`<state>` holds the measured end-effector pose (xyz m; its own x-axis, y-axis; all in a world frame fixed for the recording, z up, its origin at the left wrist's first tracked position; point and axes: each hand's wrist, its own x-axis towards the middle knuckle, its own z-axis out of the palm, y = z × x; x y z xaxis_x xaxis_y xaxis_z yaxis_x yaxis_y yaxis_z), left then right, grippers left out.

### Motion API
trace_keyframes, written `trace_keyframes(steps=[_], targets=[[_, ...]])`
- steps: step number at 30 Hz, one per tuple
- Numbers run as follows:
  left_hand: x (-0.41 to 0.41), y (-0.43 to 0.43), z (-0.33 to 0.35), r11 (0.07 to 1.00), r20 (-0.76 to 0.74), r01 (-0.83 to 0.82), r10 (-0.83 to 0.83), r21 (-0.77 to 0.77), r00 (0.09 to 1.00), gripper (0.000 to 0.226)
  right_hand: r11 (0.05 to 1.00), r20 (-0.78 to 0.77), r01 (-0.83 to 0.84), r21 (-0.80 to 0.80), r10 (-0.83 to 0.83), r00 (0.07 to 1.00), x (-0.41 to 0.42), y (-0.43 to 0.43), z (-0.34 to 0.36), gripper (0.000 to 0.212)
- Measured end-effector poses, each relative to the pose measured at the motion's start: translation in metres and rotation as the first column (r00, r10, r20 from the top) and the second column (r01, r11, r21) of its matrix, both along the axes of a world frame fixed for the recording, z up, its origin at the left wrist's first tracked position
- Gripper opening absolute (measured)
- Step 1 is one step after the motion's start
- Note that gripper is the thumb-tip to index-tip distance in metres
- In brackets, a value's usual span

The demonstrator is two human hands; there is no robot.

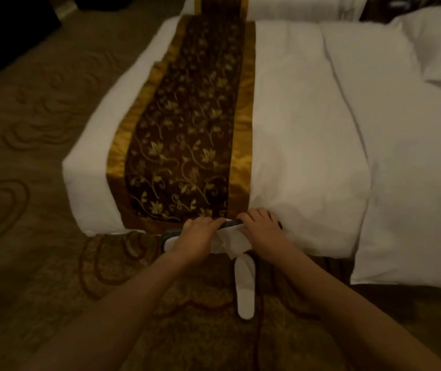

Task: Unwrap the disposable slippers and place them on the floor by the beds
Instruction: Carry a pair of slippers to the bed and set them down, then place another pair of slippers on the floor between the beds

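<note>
Hiding most of the wrapped slippers (222, 238): left hand (196, 236), right hand (260, 231).

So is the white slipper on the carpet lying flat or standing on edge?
Flat. The slipper lies lengthwise on the carpet, its broad white face up, below both hands.

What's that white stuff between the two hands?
In the head view, crumpled white wrapping lies between the left hand and the right hand, on the slipper they hold.

Slipper (245, 287) on carpet (40, 250) before bed (307, 156)
</note>
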<state>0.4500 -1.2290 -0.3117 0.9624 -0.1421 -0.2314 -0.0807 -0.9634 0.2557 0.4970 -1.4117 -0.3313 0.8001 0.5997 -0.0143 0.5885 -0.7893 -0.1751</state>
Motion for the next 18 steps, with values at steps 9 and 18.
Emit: trace_keyframes(steps=[9, 18], targets=[[0.028, 0.038, 0.228, 0.998, 0.155, -0.034, 0.027, 0.044, 0.988, 0.06, 0.998, 0.125, 0.03, 0.063, -0.037, 0.991, 0.029, 0.04, 0.225, 0.031], [0.009, 0.134, 0.349, 0.988, 0.276, -0.154, 0.155, -0.028, 0.949, 0.052, 0.986, 0.204, -0.107, 0.129, 0.08, 0.976, 0.035, 0.142, 0.348, 0.035]])
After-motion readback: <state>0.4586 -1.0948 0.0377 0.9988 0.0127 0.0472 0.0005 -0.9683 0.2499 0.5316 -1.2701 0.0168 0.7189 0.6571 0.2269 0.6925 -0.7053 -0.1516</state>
